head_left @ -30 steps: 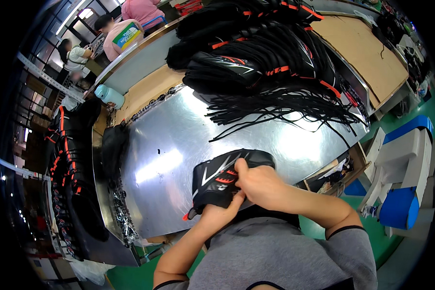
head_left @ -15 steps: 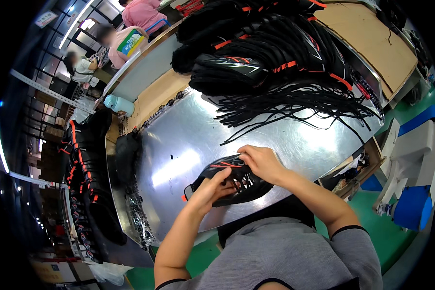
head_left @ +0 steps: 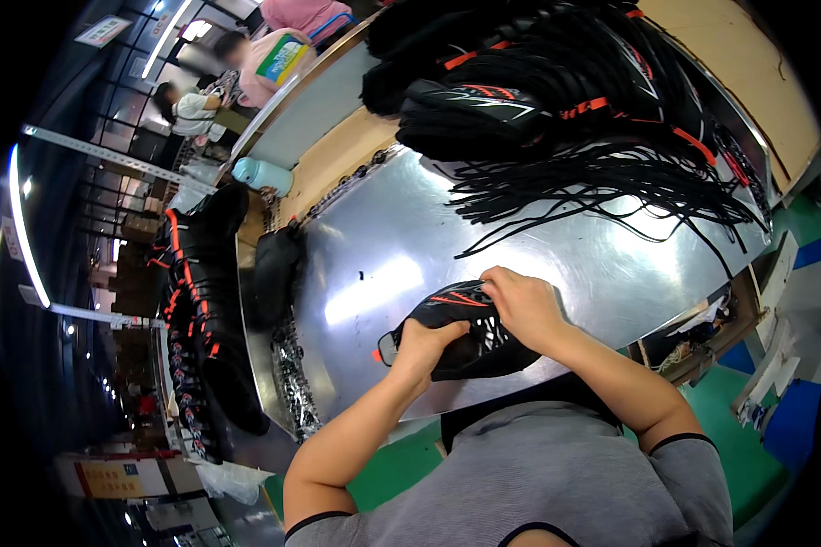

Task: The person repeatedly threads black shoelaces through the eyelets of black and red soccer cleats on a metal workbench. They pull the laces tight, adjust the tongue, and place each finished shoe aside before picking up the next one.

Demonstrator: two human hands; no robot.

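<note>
A black shoe upper (head_left: 485,368) with red and white stripes lies on its side close to me, above the metal tabletop. My left hand (head_left: 425,348) grips it near the heel end, with the thumb stretched toward the lacing opening and the other fingers mostly hidden. At the far side of the lacing area, my right hand (head_left: 527,308) pinches the upper's edge between thumb and fingertips. Whether a lace end is in that pinch is too small to tell. Beyond both hands, a heap of loose black shoelaces (head_left: 584,187) spreads over the table.
Stacked black-and-red uppers (head_left: 556,100) stand at the table's back. More uppers (head_left: 196,292) hang along the left side. A light-blue bottle (head_left: 263,175) stands at the far left, near a strip of small dark parts (head_left: 292,383) along the metal table (head_left: 383,228). Other people sit beyond.
The whole view has shifted, so the scene sits further right. My left thumb now reaches across the upper's opening, and those fingers have slipped out of sight. The right hand keeps its pinch.
</note>
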